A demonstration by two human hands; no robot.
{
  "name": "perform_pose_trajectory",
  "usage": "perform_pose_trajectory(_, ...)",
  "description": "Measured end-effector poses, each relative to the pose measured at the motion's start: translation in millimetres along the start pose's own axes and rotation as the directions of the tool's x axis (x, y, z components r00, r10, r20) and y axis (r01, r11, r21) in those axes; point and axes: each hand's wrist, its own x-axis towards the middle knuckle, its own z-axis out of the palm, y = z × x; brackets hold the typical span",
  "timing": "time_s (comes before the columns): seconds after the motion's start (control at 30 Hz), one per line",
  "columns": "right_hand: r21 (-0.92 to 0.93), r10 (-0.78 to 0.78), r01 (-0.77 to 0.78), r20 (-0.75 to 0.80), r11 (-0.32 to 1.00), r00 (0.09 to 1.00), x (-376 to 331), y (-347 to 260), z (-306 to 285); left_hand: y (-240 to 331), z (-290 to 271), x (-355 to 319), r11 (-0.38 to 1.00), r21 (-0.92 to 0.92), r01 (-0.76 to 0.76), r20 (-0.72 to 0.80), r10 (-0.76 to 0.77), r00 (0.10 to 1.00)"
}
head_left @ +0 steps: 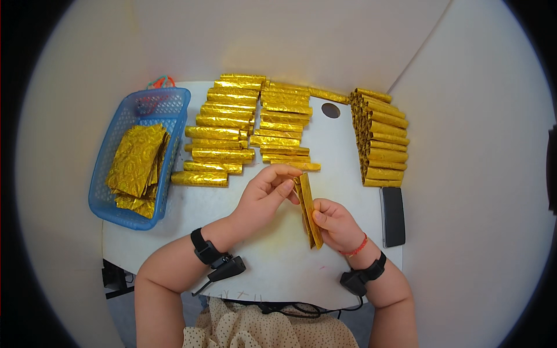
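Between my hands, above the middle front of the white table, is a folded strip of gold foil paper [308, 209], tilted nearly upright with its long edges folded together. My left hand [270, 190] pinches its upper end between thumb and fingers. Lower down, my right hand [336, 225] grips the strip's right side, thumb on the near face and the other fingers partly hidden behind. Just beyond my hands lie two columns of rolled gold paper tubes [223, 153]. At the right, more gold tubes [385, 139] are piled in a neat stack.
A blue plastic basket [100, 188] at the left holds a pile of flat gold foil sheets [137, 159]. A dark phone-like slab [393, 217] lies below the right stack. A round hole [331, 111] shows in the white table [278, 272]. Pale walls rise around it; cables hang at its front edge.
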Motion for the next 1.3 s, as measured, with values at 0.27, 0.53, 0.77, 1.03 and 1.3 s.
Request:
perform_pose_trajectory(0.27, 0.004, 0.066, -0.068, 0.132, 0.998, 0.989, -0.4, 0.2, 0.6, -2.8, -6.3, -1.0, 0.997, -0.013, 0.076, -0.035, -0.076, 0.996)
perform_pose_trajectory(0.53, 0.001, 0.141, -0.144, 0.206, 0.99, 0.968, -1.5, -0.9, 0.3, 2.4, -0.6, -3.2, 0.995, 0.087, 0.049, -0.118, -0.038, 0.992)
perform_pose_trajectory(0.77, 0.109, 0.135, -0.178, 0.319, 0.978, 0.938, 2.0, 4.0, -13.4, 0.5, -5.1, -2.1, 0.935, 0.338, -0.108, -0.09, 0.146, 0.985)
perform_pose_trajectory(1.03, 0.01, 0.211, -0.219, 0.215, 0.976, 0.953, 1.3, -3.2, -2.0, -0.1, -3.1, -3.0, 1.0, 0.019, -0.005, -0.036, 0.006, 0.999)
perform_pose_trajectory(1.3, 0.027, 0.228, -0.243, 0.26, 0.97, 0.938, 3.6, -2.8, -6.8, 3.4, -2.7, -1.3, 1.0, -0.01, 0.029, -0.022, -0.03, 0.999)
